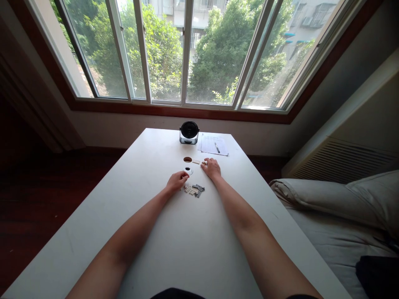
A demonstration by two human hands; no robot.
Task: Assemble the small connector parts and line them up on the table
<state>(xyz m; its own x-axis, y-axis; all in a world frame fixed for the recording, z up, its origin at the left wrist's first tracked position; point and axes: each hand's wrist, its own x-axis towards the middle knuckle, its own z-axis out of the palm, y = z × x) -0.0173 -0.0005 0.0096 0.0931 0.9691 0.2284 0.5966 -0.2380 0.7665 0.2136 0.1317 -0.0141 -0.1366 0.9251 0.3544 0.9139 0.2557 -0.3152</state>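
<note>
Left grip (177, 181): fingers curled, can't tell if pinching. Just right of it: loose cream-and-grey toy-brick pile (197, 190) on table (187, 241). Farther right: cream studded pieces (204, 162) at right grip's (212, 168) fingertips; pinch unclear.

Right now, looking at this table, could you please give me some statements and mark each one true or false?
1. The left hand is close to the white ring. True.
2. The pen lies on the paper. True.
3. The right hand holds the pen. False: it is at the row of light pieces.
4. The grey pieces lie beyond the row of light pieces. False: they lie nearer to the wearer.
</note>
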